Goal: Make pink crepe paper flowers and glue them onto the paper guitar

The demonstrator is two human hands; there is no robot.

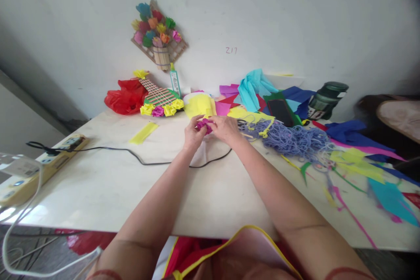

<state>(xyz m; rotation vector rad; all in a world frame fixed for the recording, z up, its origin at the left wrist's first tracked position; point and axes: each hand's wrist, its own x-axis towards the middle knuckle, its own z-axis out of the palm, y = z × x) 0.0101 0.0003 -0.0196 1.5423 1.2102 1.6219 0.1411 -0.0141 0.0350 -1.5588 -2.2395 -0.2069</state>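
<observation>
Pink paper (204, 125) sits pinched between both hands above the table (108, 183), left hand (193, 133) and right hand (225, 129) both closed on it. Thin crepe could tear if the fingers twist hard, or snag the yarn (288, 140) nearby.

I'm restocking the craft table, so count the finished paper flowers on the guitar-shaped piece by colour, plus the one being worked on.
Yellow flowers on the guitar-shaped piece: 4
Magenta flowers on it: 1
Magenta paper flower held between the left hand and right hand: 1
Total: 6
</observation>
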